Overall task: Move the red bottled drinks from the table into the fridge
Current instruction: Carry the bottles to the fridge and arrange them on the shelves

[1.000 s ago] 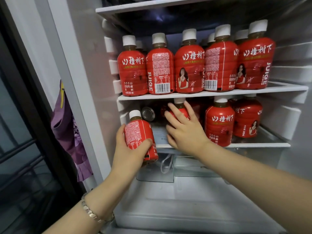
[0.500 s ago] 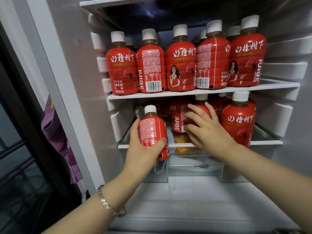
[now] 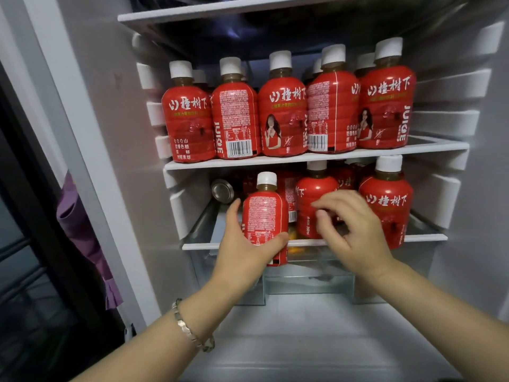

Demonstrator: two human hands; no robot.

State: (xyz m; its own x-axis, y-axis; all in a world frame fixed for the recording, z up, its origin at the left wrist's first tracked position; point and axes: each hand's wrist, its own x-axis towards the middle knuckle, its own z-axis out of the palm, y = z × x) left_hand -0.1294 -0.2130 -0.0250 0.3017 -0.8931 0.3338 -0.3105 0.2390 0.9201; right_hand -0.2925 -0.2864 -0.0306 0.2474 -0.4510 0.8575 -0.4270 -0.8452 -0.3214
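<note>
My left hand grips a red bottled drink with a white cap, upright, just in front of the lower shelf's left part. My right hand hovers in front of a second red bottle standing on that shelf, fingers loosely curled, holding nothing. Another red bottle stands at the shelf's right, with more behind. The upper shelf carries a full row of several red bottles.
A metal can lies on its side at the lower shelf's back left. Clear drawers sit under the shelf. The fridge's white side walls have ribbed rails. A purple cloth hangs left of the fridge frame.
My left hand has carried its bottle right and up to the lower shelf's edge. My right hand has let go of the shelf bottle and drawn back slightly, fingers curling.
</note>
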